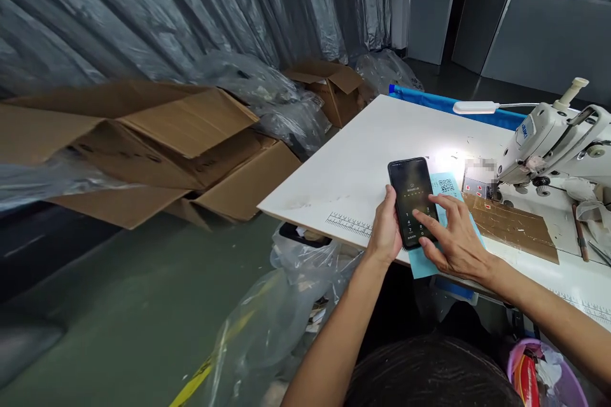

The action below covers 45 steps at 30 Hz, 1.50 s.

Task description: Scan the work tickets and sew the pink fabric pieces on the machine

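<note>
A black smartphone [413,203] with a number keypad lit on its screen is held over the front edge of the white table. My left hand [384,229] grips its left side, thumb along the edge. Over the screen, my right hand [456,235] has its fingers spread, with a fingertip at the keypad; whether it presses is hard to tell. Beneath the phone lies a light blue paper slip [422,265] with a QR code, partly covered by the phone and my right hand. A brown board [518,229] rests to the right of that hand.
A white sewing machine [534,140] stands on the table [334,165] at right, with a lit lamp [475,107] beside it. Open cardboard boxes [191,121] and plastic bags lie at left. A clear bag [267,324] hangs below the table. A purple bin [568,381] sits lower right.
</note>
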Tool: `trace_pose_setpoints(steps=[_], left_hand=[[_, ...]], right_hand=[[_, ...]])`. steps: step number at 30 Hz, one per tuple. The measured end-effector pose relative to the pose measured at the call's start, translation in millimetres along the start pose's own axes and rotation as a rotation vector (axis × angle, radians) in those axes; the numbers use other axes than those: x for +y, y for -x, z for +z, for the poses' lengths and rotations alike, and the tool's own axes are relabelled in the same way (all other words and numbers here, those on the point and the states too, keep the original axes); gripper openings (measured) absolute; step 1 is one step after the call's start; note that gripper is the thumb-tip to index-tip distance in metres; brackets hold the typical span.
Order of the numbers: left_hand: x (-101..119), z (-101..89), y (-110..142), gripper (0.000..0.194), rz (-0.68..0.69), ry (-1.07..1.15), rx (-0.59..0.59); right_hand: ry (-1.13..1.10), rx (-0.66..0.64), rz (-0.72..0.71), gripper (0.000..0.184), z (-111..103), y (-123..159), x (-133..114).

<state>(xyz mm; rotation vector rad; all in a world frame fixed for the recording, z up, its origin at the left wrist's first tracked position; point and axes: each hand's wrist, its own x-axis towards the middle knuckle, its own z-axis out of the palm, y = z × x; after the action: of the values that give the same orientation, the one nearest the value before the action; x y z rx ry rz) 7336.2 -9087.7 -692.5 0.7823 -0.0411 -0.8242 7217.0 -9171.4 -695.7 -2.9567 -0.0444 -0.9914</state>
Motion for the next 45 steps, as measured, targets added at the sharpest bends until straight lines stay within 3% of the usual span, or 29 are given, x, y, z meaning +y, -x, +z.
trace_pose_setpoints(steps=[5, 12, 18, 29, 37, 45], left_hand=[[-1, 2.0, 0, 0.034, 0.082, 0.019, 0.047], [1, 3.1, 0, 0.04, -0.002, 0.022, 0.039], [4, 5.7, 3, 0.046, -0.064, -0.01, 0.043], [-2, 1.6, -2, 0.03, 0.09, 0.03, 0.043], [2, 4.1, 1, 0.045, -0.028, 0.002, 0.03], [2, 3.9, 2, 0.042, -0.018, -0.002, 0.014]], right_hand=[[0.01, -0.067, 0.003, 0.035, 2, -4, -4], [0.003, -0.047, 0.057, 0.031, -18, 20, 5], [0.042, -0.073, 0.081, 0.03, -19, 27, 8], [0.014, -0.101, -0.037, 0.035, -6, 11, -8], [0.064, -0.085, 0.11, 0.031, -16, 28, 2], [-0.02, -0.052, 0.171, 0.033, -13, 32, 3]])
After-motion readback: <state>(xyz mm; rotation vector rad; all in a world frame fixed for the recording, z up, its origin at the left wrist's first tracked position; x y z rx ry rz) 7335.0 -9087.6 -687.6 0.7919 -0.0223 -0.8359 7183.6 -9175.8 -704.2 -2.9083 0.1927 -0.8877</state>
